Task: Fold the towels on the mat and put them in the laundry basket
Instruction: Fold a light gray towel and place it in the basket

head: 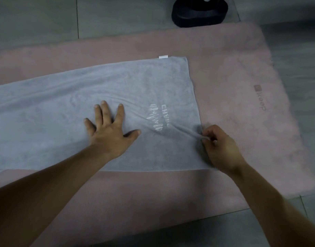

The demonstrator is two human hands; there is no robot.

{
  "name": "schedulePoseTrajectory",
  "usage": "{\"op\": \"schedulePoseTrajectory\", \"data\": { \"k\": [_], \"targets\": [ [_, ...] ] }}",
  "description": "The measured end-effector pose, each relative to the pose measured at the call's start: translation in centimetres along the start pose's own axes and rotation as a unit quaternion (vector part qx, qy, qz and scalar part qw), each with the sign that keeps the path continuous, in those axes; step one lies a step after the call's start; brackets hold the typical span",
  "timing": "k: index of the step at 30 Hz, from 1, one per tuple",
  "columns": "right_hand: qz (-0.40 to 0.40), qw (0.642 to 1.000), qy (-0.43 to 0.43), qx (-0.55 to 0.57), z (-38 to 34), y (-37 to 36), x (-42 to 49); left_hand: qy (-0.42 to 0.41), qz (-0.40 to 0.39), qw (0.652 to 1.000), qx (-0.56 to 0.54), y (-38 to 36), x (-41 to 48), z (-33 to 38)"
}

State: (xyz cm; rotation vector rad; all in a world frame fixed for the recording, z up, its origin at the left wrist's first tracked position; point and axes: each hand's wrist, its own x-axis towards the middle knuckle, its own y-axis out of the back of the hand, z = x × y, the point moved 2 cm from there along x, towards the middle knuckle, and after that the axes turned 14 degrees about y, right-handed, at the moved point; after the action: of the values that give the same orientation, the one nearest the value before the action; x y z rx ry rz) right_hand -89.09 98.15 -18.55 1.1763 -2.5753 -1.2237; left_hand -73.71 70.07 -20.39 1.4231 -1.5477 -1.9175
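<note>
A grey towel (67, 107) with white embroidered lettering lies spread flat across a pink mat (233, 90), running off the left edge of view. My left hand (108, 127) presses flat on the towel's middle with fingers spread. My right hand (219, 147) pinches the towel's right edge near its front corner, and creases run from the pinch toward the lettering. A small white tag sticks out at the towel's far edge. No laundry basket is in view.
The mat rests on a grey tiled floor (37, 24). A black rounded base of some object (199, 13) stands on the floor just beyond the mat's far edge. The mat's right end bears a printed logo (260, 98).
</note>
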Motion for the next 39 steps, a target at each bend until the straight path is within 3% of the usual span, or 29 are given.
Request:
{"op": "schedulePoseTrajectory", "data": {
  "k": [3,6,8,10,15,20,25,30,34,37,39],
  "targets": [
    [-0.094,0.980,-0.028,-0.173,-0.7,0.2,0.8,0.001,0.014,1.000,-0.017,-0.4,0.1,0.0],
    [-0.009,0.969,-0.005,-0.246,-3.0,0.9,3.5,-0.004,0.038,0.998,-0.040,-0.3,0.3,-0.3],
    [0.074,0.968,0.073,-0.229,-4.2,0.7,7.1,0.006,0.052,0.997,-0.052,0.0,0.7,-0.5],
    [0.115,0.969,0.075,-0.204,-4.4,0.1,11.9,0.026,0.046,0.997,-0.060,0.3,1.4,-0.6],
    [0.151,0.975,-0.053,-0.156,-3.9,0.0,21.7,0.032,0.028,0.998,-0.052,0.1,2.2,-0.4],
    [0.142,0.976,0.011,-0.167,-3.9,0.0,25.5,0.023,0.025,0.998,-0.050,-0.3,2.4,-0.5],
    [0.168,0.978,0.012,-0.125,-4.1,1.7,27.2,0.023,0.027,0.998,-0.053,-0.3,3.2,-0.3],
    [0.164,0.984,-0.024,-0.063,-4.2,3.7,21.7,0.027,0.016,0.999,-0.035,-0.2,3.5,-0.2],
    [0.052,0.994,-0.092,-0.033,-1.9,2.4,8.6,0.023,0.000,0.999,-0.043,0.0,3.5,-0.3],
    [0.009,0.991,-0.132,-0.022,-1.7,0.9,0.8,0.005,-0.013,0.995,-0.097,0.4,3.7,-1.0],
    [0.017,0.989,-0.142,-0.026,-1.4,0.3,-1.5,-0.020,0.019,0.987,-0.157,0.7,3.1,-2.2]
  ]
}}
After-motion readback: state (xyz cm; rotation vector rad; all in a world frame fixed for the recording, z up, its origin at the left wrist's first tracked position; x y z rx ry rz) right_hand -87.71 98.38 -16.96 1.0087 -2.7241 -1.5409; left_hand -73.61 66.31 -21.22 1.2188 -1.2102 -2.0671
